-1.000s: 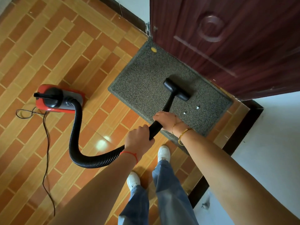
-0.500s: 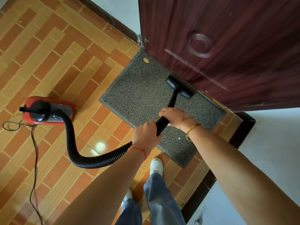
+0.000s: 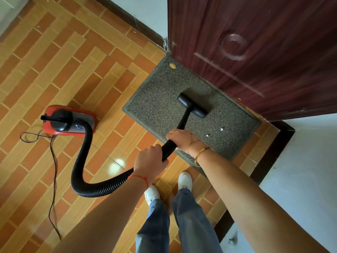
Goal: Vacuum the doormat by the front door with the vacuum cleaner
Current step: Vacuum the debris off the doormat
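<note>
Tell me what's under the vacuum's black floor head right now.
The floor head rests on the grey doormat. Two white scraps lie uncovered nearby; whatever is directly beneath the head is hidden.

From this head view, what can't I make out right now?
- Underside of the nozzle: hidden by its own black body, so its contact with the doormat is unclear.
- Doormat's near corner: covered by the right hand and forearm.
- Power cord: hidden behind the left arm, plug unseen.
- White specks: too small to identify.
- Wand under the left hand: hidden by the fingers.
</note>
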`<control>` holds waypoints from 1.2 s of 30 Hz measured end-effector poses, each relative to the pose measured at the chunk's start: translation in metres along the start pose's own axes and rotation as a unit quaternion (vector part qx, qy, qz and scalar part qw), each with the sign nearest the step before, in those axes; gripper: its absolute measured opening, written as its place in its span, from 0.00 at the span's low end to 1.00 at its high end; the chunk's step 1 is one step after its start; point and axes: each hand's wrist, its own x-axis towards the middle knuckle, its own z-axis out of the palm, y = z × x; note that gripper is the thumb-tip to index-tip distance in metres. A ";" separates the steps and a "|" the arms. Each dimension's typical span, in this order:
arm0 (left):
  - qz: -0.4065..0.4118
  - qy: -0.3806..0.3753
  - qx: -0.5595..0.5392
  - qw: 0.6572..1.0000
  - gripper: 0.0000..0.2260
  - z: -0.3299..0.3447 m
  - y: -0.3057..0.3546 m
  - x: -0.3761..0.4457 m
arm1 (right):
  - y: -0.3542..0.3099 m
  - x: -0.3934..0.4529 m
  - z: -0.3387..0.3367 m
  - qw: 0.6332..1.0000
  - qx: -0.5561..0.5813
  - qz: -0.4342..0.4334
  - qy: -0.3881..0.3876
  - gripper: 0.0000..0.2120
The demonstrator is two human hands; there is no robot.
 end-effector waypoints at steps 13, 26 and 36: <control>-0.015 -0.031 0.035 0.999 0.13 0.024 -0.112 -0.090 | -0.147 0.022 0.029 1.000 0.020 -0.015 -0.003 0.13; -0.016 -0.032 0.053 0.998 0.12 0.036 -0.163 -0.111 | -0.203 0.030 0.038 0.995 0.077 -0.043 0.053 0.11; -0.040 -0.023 0.016 0.999 0.11 0.032 -0.121 -0.069 | -0.142 0.041 0.024 0.990 0.075 -0.120 -0.002 0.06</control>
